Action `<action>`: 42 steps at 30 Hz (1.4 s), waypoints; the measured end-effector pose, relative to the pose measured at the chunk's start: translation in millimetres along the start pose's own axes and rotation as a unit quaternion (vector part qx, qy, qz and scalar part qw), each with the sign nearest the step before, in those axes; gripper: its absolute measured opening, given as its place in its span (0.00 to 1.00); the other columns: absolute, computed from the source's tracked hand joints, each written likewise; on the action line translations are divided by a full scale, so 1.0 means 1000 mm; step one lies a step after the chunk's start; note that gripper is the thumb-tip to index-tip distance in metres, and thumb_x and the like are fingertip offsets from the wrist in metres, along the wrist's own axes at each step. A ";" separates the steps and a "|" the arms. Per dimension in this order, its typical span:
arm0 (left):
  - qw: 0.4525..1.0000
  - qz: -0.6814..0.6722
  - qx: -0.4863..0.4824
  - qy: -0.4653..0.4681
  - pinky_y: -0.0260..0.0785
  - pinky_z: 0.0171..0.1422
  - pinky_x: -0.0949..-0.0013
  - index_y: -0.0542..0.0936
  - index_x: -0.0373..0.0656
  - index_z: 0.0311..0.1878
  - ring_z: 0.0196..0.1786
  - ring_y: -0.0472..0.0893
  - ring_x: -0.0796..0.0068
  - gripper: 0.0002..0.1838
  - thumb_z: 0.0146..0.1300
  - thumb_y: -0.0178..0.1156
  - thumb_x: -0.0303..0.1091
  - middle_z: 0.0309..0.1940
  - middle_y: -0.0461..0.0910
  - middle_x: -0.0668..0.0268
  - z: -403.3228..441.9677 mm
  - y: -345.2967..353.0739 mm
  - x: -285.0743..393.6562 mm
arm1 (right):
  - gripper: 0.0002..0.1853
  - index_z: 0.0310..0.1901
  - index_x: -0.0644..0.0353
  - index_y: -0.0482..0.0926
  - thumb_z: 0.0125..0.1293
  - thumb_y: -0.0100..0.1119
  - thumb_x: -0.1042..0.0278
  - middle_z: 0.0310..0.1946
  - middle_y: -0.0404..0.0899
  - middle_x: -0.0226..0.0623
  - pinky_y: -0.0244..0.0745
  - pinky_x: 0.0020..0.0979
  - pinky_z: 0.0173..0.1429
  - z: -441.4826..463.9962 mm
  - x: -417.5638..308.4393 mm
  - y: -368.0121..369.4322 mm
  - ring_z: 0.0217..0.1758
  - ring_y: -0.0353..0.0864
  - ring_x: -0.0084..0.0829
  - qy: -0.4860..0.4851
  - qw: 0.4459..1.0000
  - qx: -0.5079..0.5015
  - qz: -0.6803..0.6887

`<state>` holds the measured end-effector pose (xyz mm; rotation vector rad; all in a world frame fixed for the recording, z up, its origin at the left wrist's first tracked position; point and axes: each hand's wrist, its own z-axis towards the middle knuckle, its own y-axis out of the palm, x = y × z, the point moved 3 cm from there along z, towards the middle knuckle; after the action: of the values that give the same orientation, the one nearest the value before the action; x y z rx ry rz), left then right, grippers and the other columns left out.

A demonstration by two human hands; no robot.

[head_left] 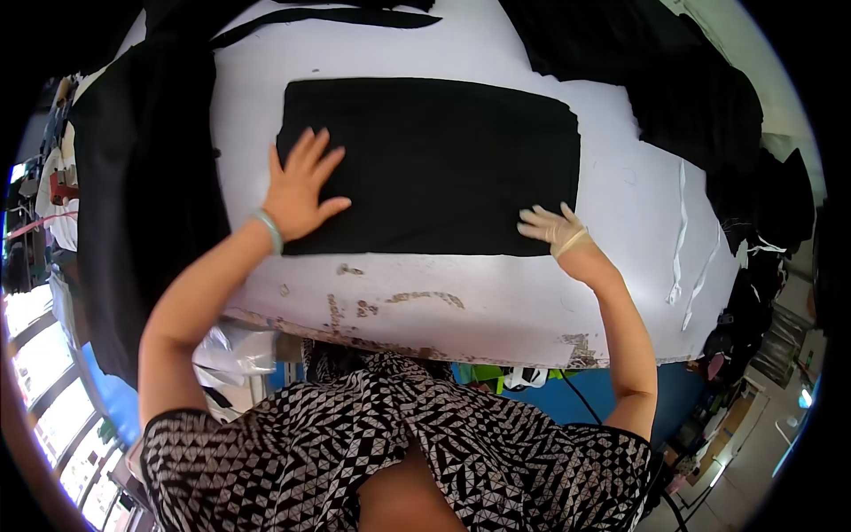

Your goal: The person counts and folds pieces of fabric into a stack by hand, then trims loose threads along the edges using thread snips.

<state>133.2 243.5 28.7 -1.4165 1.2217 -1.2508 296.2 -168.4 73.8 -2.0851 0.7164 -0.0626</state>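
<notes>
A rectangular black piece of fabric [434, 160] lies flat on the white tabletop [523, 306] in front of me. My left hand [303, 186], with a pale bangle at the wrist, rests on the fabric's left part, its fingers spread. Over the lower right corner lies my right hand [554, 232], in a light glove or finger covering, fingers stretched out and apart. Neither hand grips anything.
Dark cloth [151, 195] drapes over the table's left side. More black fabric [638, 71] is heaped at the back right, and a black strip [337, 16] lies along the far edge. Thin white strips [681, 235] lie at the right.
</notes>
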 end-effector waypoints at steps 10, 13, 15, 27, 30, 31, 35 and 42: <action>0.894 0.266 0.183 -0.309 0.39 0.79 0.32 0.63 0.51 0.77 0.83 0.51 0.61 0.36 0.73 0.51 0.59 0.81 0.53 0.63 0.063 -0.001 -0.045 | 0.23 0.62 0.52 0.77 0.66 0.63 0.62 0.62 0.78 0.29 0.56 0.50 0.79 0.084 0.048 -0.005 0.68 0.75 0.34 0.019 0.915 0.375 -0.151; 0.882 0.045 0.363 -0.297 0.43 0.81 0.39 0.66 0.50 0.76 0.81 0.54 0.57 0.32 0.75 0.50 0.56 0.80 0.55 0.55 -0.014 0.027 -0.029 | 0.12 0.47 0.51 0.82 0.62 0.63 0.63 0.44 0.83 0.28 0.68 0.50 0.67 0.053 -0.072 0.055 0.54 0.82 0.30 -0.285 0.874 0.367 -0.140; 0.829 -0.226 0.404 -0.314 0.51 0.81 0.49 0.69 0.46 0.73 0.78 0.60 0.55 0.28 0.77 0.49 0.52 0.77 0.60 0.52 -0.089 0.073 -0.033 | 0.12 0.43 0.51 0.83 0.58 0.65 0.61 0.42 0.81 0.31 0.71 0.49 0.64 0.026 -0.097 0.027 0.50 0.81 0.33 -0.382 0.861 0.337 -0.016; 0.319 -0.691 0.441 -0.476 0.76 0.55 0.63 0.72 0.31 0.59 0.46 0.82 0.64 0.31 0.79 0.44 0.56 0.45 0.82 0.56 -0.286 0.147 0.033 | 0.12 0.46 0.55 0.84 0.63 0.65 0.60 0.46 0.86 0.34 0.69 0.47 0.70 0.034 -0.068 0.006 0.56 0.83 0.38 -0.255 0.899 0.348 0.080; 0.358 -0.662 0.479 -0.452 0.70 0.40 0.71 0.77 0.33 0.48 0.33 0.76 0.74 0.24 0.79 0.48 0.49 0.33 0.79 0.63 -0.266 0.145 0.032 | 0.11 0.45 0.56 0.86 0.60 0.67 0.67 0.47 0.86 0.36 0.65 0.52 0.71 0.087 0.030 -0.021 0.59 0.81 0.45 -0.010 0.903 0.429 -0.025; 0.376 -0.664 0.488 -0.425 0.68 0.37 0.73 0.78 0.33 0.45 0.30 0.74 0.76 0.22 0.79 0.49 0.47 0.30 0.78 0.65 -0.249 0.135 0.041 | 0.12 0.47 0.57 0.86 0.62 0.66 0.68 0.49 0.86 0.36 0.64 0.52 0.71 0.103 0.060 -0.004 0.60 0.81 0.42 0.011 0.866 0.482 -0.135; 0.362 -0.767 0.383 -0.366 0.77 0.54 0.63 0.76 0.31 0.53 0.46 0.83 0.64 0.30 0.79 0.44 0.56 0.44 0.83 0.54 -0.212 0.124 0.070 | 0.11 0.49 0.56 0.83 0.67 0.62 0.66 0.48 0.86 0.32 0.73 0.40 0.68 0.055 -0.042 0.036 0.54 0.83 0.39 -0.175 0.954 0.245 0.003; 0.272 -0.764 0.413 -0.415 0.70 0.70 0.54 0.67 0.30 0.66 0.63 0.79 0.50 0.40 0.78 0.36 0.64 0.59 0.79 0.48 -0.205 0.129 0.081 | 0.16 0.51 0.56 0.84 0.62 0.67 0.65 0.57 0.83 0.36 0.68 0.54 0.69 0.087 0.050 0.000 0.59 0.81 0.41 -0.073 0.870 0.459 -0.164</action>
<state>-84.8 144.6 -60.8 -1.5861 -1.9482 -1.2267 364.3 -129.1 10.8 -1.2373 0.1481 -0.3610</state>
